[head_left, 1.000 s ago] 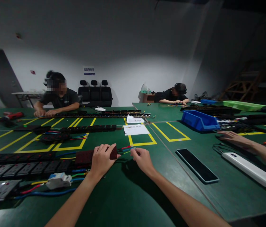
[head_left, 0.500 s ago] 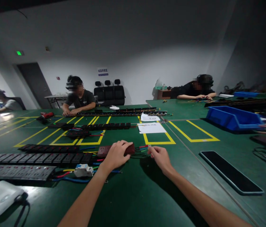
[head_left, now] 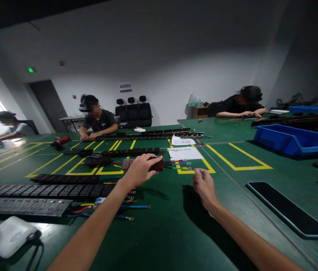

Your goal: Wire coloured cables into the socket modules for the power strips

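Observation:
My left hand [head_left: 141,170] is closed over a dark red socket strip [head_left: 127,164], lifted a little above the green table, with its shadow below. From its right end stick out several wires, with red, blue and yellow sleeved ring terminals [head_left: 187,163] at their tips. Just right of these tips is my right hand [head_left: 204,185], thumb and fingers pressed together, apart from the wires, nothing visible in it. Below my left wrist lie black socket strips [head_left: 63,191] and a grey socket strip [head_left: 29,205]. Blue wires [head_left: 136,206] with bare ring terminals run out beside them.
At right lie a phone [head_left: 288,209] and a blue bin [head_left: 291,141]. White papers [head_left: 185,153] and yellow tape lines mark the table's middle. A white device [head_left: 12,237] sits at lower left. Co-workers [head_left: 98,116] sit across, at left and at far right [head_left: 240,105].
My left hand has raised the socket strip off the table and away from the other strips. My right hand has come off the wire ends and moved right. The view has shifted slightly.

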Tool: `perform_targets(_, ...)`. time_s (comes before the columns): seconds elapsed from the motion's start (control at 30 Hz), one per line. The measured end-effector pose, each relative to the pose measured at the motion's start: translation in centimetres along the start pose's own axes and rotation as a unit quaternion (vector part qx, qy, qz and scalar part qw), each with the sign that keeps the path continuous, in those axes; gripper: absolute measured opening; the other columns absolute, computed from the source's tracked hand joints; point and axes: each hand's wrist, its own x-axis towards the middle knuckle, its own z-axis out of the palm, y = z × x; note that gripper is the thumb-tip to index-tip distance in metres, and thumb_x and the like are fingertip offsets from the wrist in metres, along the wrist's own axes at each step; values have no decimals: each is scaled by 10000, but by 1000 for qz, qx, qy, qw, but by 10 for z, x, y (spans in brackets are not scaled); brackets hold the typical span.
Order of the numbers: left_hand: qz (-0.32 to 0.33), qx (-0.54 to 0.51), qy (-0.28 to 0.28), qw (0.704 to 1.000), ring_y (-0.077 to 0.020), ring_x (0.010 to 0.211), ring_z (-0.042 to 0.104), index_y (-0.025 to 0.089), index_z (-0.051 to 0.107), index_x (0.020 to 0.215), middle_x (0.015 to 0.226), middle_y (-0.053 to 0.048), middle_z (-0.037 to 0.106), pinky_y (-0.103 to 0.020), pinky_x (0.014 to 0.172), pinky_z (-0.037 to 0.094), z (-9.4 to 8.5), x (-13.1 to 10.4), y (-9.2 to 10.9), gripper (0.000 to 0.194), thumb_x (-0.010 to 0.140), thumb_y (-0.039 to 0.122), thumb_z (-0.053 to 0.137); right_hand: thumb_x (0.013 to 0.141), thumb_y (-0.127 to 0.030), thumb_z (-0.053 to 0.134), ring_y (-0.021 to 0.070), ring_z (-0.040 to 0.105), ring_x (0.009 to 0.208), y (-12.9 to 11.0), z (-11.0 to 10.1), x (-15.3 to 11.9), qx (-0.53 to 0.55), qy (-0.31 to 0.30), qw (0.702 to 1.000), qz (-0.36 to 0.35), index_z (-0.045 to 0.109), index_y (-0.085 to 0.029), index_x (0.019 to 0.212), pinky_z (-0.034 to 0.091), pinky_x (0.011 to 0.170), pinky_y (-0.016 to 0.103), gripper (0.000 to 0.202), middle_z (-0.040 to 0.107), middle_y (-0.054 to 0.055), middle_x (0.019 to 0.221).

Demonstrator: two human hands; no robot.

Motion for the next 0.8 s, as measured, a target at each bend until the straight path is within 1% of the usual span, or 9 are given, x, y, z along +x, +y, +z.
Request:
perform_targets(0.07, 5, 24, -22, 999, -241, 1202, 571, 310, 501, 1448, 1365, -58, 596, -394, 1025, 446, -4, 1, -11, 661, 835, 247, 741, 731, -626, 697, 77, 351, 398, 1, 1, -1, 1, -8, 1000, 5, 507, -236, 931, 233, 355, 197, 477, 436, -92, 545)
perform_targets(0.13, 4, 55, -51, 997, -247, 1188, 587, 308, 514, 1437, 1359, -62, 606, -379, 991, 452, -8, 0, -27, 648, 832, 247, 738, 716, -651, 703, 66, 343, 395, 1, 1, -3, 4, -25, 1000, 9, 495, -232, 930, 219, 358, 179, 514, 433, -99, 537)
perform_targets(0.2, 4, 85, -84, 993, -248, 1178, 600, 304, 522, 1430, 1350, -65, 617, -362, 967, 453, -12, -3, -48, 643, 826, 237, 732, 709, -666, 705, 58, 336, 391, 3, 2, -3, 4, -46, 999, 14, 487, -229, 928, 211, 360, 168, 536, 424, -108, 529)
perform_targets(0.27, -9, 115, -111, 987, -252, 1161, 613, 277, 527, 1426, 1342, -78, 625, -357, 953, 455, -16, -9, -72, 646, 813, 222, 726, 710, -673, 703, 55, 325, 385, 4, 2, -3, 1, -64, 998, 20, 484, -228, 930, 206, 360, 164, 543, 407, -117, 518)
perform_targets(0.33, -24, 134, -128, 982, -245, 1145, 624, 259, 543, 1409, 1322, -87, 638, -342, 951, 454, -21, -19, -97, 633, 801, 213, 712, 707, -678, 703, 54, 318, 381, 6, 3, -4, -2, -78, 997, 26, 485, -226, 924, 199, 358, 165, 546, 401, -119, 513)
perform_targets(0.43, -58, 149, -143, 977, -241, 1164, 616, 225, 547, 1394, 1321, -103, 640, -333, 965, 450, -29, -41, -134, 599, 806, 208, 661, 701, -686, 702, 58, 324, 384, 7, 5, -7, -10, -88, 996, 25, 492, -221, 907, 200, 358, 173, 550, 404, -112, 513)
perform_targets(0.57, -113, 166, -192, 961, -259, 1183, 609, 199, 540, 1371, 1323, -119, 640, -358, 995, 447, -37, -76, -174, 569, 809, 225, 625, 709, -688, 687, 71, 348, 400, 10, 8, -9, -30, -90, 995, 6, 525, -208, 889, 218, 360, 189, 538, 426, -90, 521)
perform_targets(0.67, -173, 185, -231, 940, -282, 1221, 593, 208, 527, 1372, 1339, -128, 628, -386, 1023, 442, -39, -97, -193, 583, 800, 256, 632, 705, -690, 681, 75, 360, 410, 12, 10, -9, -44, -89, 995, 5, 542, -199, 863, 225, 358, 190, 534, 438, -76, 525)
perform_targets(0.8, -231, 194, -239, 923, -275, 1282, 548, 267, 470, 1412, 1409, -97, 575, -402, 1065, 420, -33, -112, -203, 614, 814, 277, 607, 695, -689, 678, 66, 337, 404, 10, 10, -10, -45, -100, 994, 29, 548, -199, 861, 194, 361, 178, 533, 402, -89, 515)
